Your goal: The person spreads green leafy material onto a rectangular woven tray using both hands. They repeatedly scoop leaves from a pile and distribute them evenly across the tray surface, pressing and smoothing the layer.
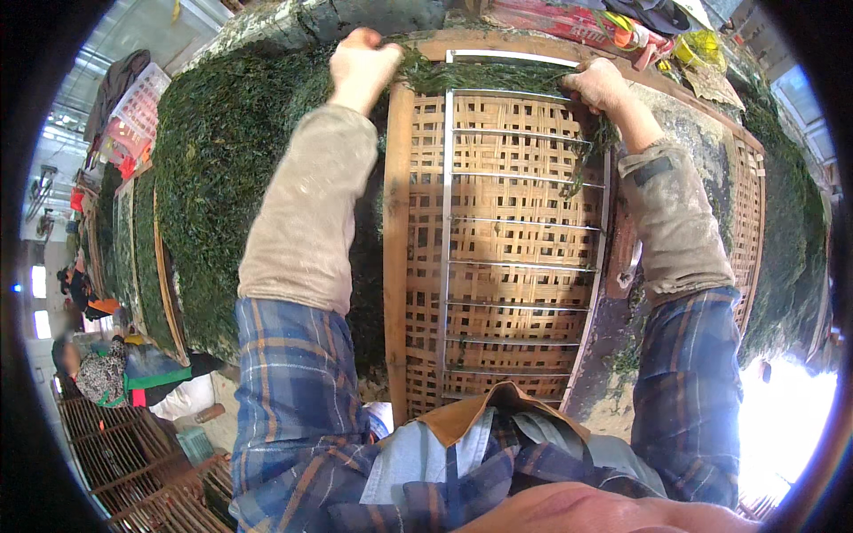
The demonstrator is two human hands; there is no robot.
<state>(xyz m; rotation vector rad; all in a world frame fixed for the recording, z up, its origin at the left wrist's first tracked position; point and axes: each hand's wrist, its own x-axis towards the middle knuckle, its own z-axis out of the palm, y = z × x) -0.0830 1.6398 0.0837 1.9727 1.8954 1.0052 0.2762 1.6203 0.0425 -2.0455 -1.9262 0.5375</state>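
Strands of wet green seaweed (490, 78) lie in a band across the far rungs of a metal ladder-like frame (523, 174). At the left end of that band my left hand (363, 70) is curled around some of the seaweed. My right hand (600, 86) grips the other end, above the frame's right corner, and loose strands dangle below it. Under the frame is a woven bamboo mat (426, 233) with a wooden side bar (398, 253). The tips of my left fingers are blurred and partly hidden.
A large heap of seaweed (213, 180) lies to the left, and more seaweed (790, 253) to the right. Another woven mat (748, 213) stands at the right. Gloves (623, 36) lie at the far edge. A person (100, 373) is at the left beside bamboo racks (126, 460).
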